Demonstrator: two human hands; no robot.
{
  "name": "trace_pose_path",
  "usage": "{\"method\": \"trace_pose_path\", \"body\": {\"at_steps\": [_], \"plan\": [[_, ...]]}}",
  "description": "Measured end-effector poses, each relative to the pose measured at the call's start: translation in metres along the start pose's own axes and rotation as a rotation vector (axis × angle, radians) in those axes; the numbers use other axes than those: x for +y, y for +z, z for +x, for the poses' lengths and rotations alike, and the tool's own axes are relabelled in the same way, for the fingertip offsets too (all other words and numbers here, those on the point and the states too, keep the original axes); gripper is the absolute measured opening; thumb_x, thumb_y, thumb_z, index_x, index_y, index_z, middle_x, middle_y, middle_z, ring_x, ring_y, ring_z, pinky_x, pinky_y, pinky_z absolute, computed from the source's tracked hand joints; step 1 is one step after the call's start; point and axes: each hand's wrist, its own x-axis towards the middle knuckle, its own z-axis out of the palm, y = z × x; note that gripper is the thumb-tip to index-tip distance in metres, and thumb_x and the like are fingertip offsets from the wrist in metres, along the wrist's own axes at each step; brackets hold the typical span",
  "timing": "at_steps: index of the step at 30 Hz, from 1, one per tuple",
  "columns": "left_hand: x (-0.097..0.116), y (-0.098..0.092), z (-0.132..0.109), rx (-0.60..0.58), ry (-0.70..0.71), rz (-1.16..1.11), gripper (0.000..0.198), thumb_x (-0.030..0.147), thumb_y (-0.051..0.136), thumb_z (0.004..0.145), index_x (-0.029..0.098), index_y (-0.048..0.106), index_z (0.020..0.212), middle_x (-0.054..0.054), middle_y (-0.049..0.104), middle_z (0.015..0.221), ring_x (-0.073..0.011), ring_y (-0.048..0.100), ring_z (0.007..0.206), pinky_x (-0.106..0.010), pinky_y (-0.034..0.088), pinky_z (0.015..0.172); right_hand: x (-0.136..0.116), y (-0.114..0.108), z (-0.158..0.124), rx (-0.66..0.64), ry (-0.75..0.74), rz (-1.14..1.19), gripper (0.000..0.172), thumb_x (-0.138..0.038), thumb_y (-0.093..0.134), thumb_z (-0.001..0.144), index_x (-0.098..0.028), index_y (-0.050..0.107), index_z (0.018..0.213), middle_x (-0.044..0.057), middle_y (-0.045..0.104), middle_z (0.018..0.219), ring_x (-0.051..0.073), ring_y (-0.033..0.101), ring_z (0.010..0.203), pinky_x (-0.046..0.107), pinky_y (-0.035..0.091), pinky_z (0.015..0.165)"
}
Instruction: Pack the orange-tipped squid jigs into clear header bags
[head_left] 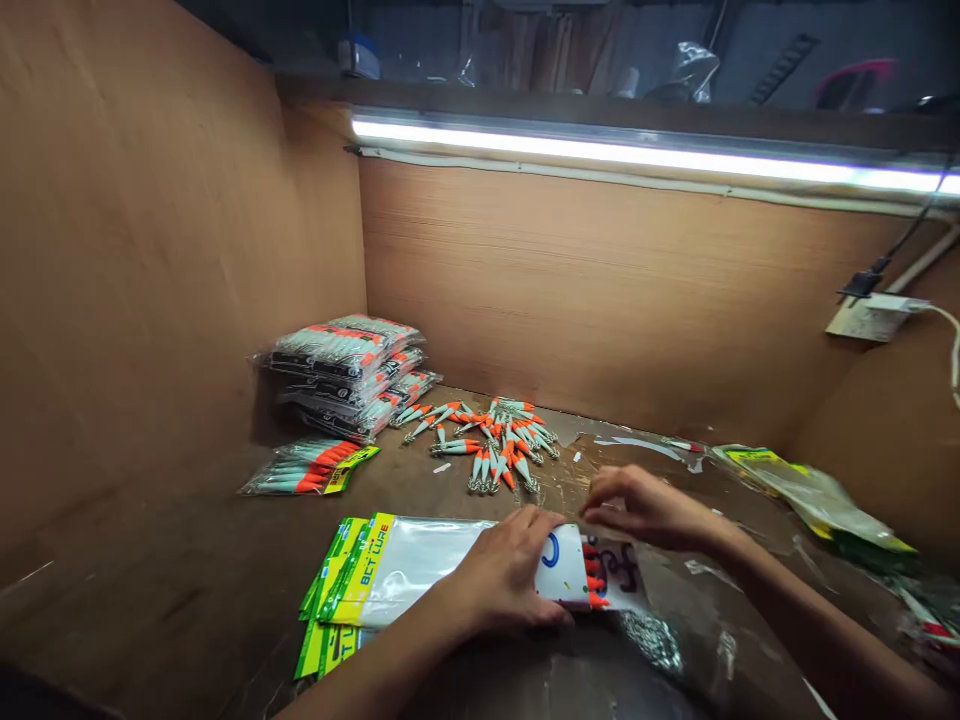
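Note:
My left hand (pixel 510 568) grips a white card (pixel 568 583) with a blue mark, thumb at its near edge and fingers across the top. Orange lure tips (pixel 595 580) stick out at the card's right end, over a pale surface with dark handwriting (pixel 621 568). My right hand (pixel 637 508) hovers just above and right of the card, fingers curled together; anything in them is hidden. Under and left of my left hand lie clear bags with yellow-green "BCT LURE" headers (pixel 367 572). Behind is a loose pile of orange-and-pale squid jigs (pixel 502 435).
Bagged jigs (pixel 345 365) are stacked at the back left, with a single filled pack (pixel 311 467) in front. More header bags (pixel 817 500) lie at right. A small heap of metal hooks (pixel 651 640) sits near the card. A wall socket (pixel 870 317) hangs at right.

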Motion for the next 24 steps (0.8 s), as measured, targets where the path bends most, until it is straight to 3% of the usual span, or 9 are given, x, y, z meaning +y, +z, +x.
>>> {"method": "trace_pose_path", "body": {"at_steps": [2, 4, 7, 9, 12, 16, 21, 24], "plan": [[0.002, 0.0, -0.001, -0.019, 0.007, 0.023, 0.09, 0.059, 0.08, 0.06, 0.031, 0.044, 0.137, -0.008, 0.055, 0.122, -0.0314, 0.057, 0.107, -0.042, 0.048, 0.092, 0.007, -0.004, 0.029, 0.104, 0.028, -0.013, 0.022, -0.032, 0.055, 0.097, -0.023, 0.074, 0.101, 0.004, 0.073, 0.093, 0.017, 0.064, 0.083, 0.027, 0.046, 0.076], [0.003, 0.001, -0.001, -0.033, 0.016, 0.04, 0.09, 0.062, 0.078, 0.061, 0.032, 0.043, 0.138, -0.008, 0.055, 0.121, -0.032, 0.057, 0.107, -0.044, 0.048, 0.091, 0.012, 0.004, 0.067, 0.125, -0.009, -0.104, 0.022, -0.026, 0.053, 0.096, -0.022, 0.072, 0.107, 0.005, 0.072, 0.099, 0.017, 0.063, 0.088, 0.028, 0.046, 0.079], [0.003, 0.003, -0.002, -0.046, 0.022, 0.055, 0.092, 0.065, 0.077, 0.059, 0.033, 0.042, 0.138, -0.007, 0.056, 0.12, -0.032, 0.057, 0.105, -0.044, 0.049, 0.089, 0.019, 0.028, 0.123, -0.028, -0.095, -0.253, 0.027, -0.011, 0.059, 0.086, -0.02, 0.072, 0.109, 0.009, 0.068, 0.112, 0.021, 0.058, 0.103, 0.031, 0.042, 0.088], [0.002, 0.004, -0.002, -0.051, 0.03, 0.06, 0.094, 0.066, 0.077, 0.058, 0.034, 0.042, 0.138, -0.007, 0.056, 0.121, -0.032, 0.057, 0.105, -0.044, 0.049, 0.089, 0.024, 0.042, 0.149, -0.079, -0.102, -0.274, 0.025, -0.007, 0.061, 0.08, -0.017, 0.074, 0.099, 0.011, 0.069, 0.107, 0.024, 0.057, 0.102, 0.032, 0.041, 0.086], [0.001, 0.003, -0.003, -0.048, 0.039, 0.055, 0.094, 0.067, 0.076, 0.058, 0.033, 0.041, 0.139, -0.007, 0.056, 0.121, -0.0315, 0.058, 0.105, -0.044, 0.049, 0.09, 0.031, 0.048, 0.165, -0.1, -0.093, -0.239, 0.015, -0.006, 0.062, 0.078, -0.015, 0.073, 0.082, 0.012, 0.07, 0.092, 0.026, 0.056, 0.097, 0.033, 0.04, 0.083], [0.002, 0.001, -0.004, -0.043, 0.044, 0.053, 0.093, 0.068, 0.075, 0.059, 0.034, 0.041, 0.139, -0.007, 0.056, 0.12, -0.0317, 0.057, 0.106, -0.044, 0.049, 0.09, 0.035, 0.033, 0.152, -0.067, -0.066, -0.087, 0.009, -0.019, 0.062, 0.086, -0.016, 0.07, 0.086, 0.009, 0.069, 0.092, 0.022, 0.055, 0.093, 0.032, 0.04, 0.082], [0.003, 0.0, -0.004, -0.057, 0.05, 0.026, 0.095, 0.065, 0.077, 0.058, 0.034, 0.041, 0.14, -0.006, 0.056, 0.122, -0.0312, 0.058, 0.107, -0.044, 0.049, 0.091, 0.036, 0.015, 0.098, -0.031, 0.032, 0.211, 0.042, -0.052, 0.042, 0.099, -0.016, 0.063, 0.103, 0.006, 0.068, 0.093, 0.015, 0.059, 0.075, 0.026, 0.046, 0.067], [0.005, -0.002, -0.003, -0.058, 0.051, 0.002, 0.095, 0.062, 0.079, 0.058, 0.033, 0.041, 0.14, -0.007, 0.055, 0.124, -0.0308, 0.057, 0.109, -0.042, 0.048, 0.093, 0.04, 0.011, 0.052, 0.0, 0.111, 0.383, 0.054, -0.059, 0.031, 0.1, -0.015, 0.059, 0.113, 0.01, 0.069, 0.098, 0.013, 0.061, 0.071, 0.025, 0.049, 0.064]]}}
